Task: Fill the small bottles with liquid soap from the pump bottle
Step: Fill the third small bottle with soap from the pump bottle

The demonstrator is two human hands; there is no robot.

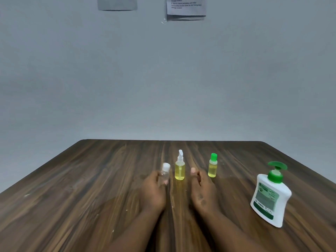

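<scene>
My left hand (153, 190) is wrapped around a small clear bottle with a white cap (165, 172), which stands upright and looks empty. Just to its right stands a small pump-top bottle (180, 169) holding yellow liquid. My right hand (201, 188) rests on the table between that bottle and a small green-capped bottle (212, 167) of yellow liquid, thumb raised, holding nothing. The large white pump bottle with a green pump (271, 194) stands at the right, apart from both hands.
Everything stands on a dark wooden table (91, 197) whose far edge meets a grey wall. Papers (185, 8) hang on the wall high above.
</scene>
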